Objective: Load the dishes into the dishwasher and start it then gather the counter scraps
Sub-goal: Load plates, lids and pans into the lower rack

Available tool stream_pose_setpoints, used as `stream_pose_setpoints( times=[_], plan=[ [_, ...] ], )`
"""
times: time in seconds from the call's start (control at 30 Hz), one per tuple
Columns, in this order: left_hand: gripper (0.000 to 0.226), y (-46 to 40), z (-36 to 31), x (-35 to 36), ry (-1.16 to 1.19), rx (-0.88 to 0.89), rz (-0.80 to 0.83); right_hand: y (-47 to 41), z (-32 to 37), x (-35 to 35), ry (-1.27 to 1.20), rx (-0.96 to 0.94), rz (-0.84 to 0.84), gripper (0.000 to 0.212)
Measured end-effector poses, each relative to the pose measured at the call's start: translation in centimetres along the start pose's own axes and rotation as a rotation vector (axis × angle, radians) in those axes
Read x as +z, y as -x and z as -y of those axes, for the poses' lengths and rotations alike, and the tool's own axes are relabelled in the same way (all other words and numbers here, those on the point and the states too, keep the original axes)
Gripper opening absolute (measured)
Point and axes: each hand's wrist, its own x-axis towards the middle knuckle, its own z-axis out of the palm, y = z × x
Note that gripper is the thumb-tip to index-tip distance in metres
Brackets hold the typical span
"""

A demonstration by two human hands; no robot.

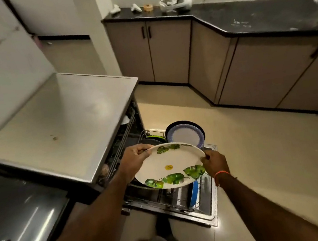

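Right now both hands are holding a white leaf-print plate (169, 166) above the pulled-out lower rack (176, 200) of the open dishwasher (58, 120). The left hand (134, 160) is gripping the plate's far-left rim, fingers curled over the edge, while the right hand (214, 163) is pinching the rim on the opposite side, an orange thread band (221, 173) sitting on its wrist. The plate is tilting slightly, its face turned up toward the camera, with a small yellow sticker (168, 167) near its middle. Just beyond the hands, a blue-patterned plate (185, 137) is standing upright in the rack against a dark plate (182, 123); beneath the right hand, a blue-rimmed plate (195, 192) is standing on edge. Well beyond both hands, white scraps (175, 2) and a tape roll (148, 7) are lying on the black counter (261, 15).
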Motion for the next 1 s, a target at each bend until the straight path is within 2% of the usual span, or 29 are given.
stream_pose_setpoints(
  times=[0.17, 0.33, 0.53, 0.67, 0.83, 1.0],
  plan=[
    [0.019, -8.4, 2.0, 3.5, -0.142, 0.009, 0.128, -4.0, -2.0, 1.3, -0.013, 0.124, -0.034, 0.024],
    [0.023, -17.0, 5.3, 6.6, -0.276, -0.004, 0.221, -10.4, -3.3, 2.6, 0.008, 0.162, -0.027, 0.034],
    [0.024, -26.6, 8.2, 11.0, -0.232, 0.011, 0.161, -20.7, -5.9, 4.9, 0.051, 0.162, -0.101, 0.036],
    [0.025, -32.6, 11.0, 13.5, -0.265, 0.076, 0.192, -27.1, -7.8, 7.0, 0.011, 0.135, -0.183, 0.035],
    [0.026, -37.7, 15.7, 16.1, -0.244, 0.024, 0.170, -31.8, -11.0, 10.6, -0.005, 0.163, -0.183, 0.035],
    [0.025, -39.6, 19.3, 18.2, -0.283, 0.043, 0.171, -33.8, -14.4, 13.7, 0.021, 0.195, -0.139, 0.039]
  ],
)
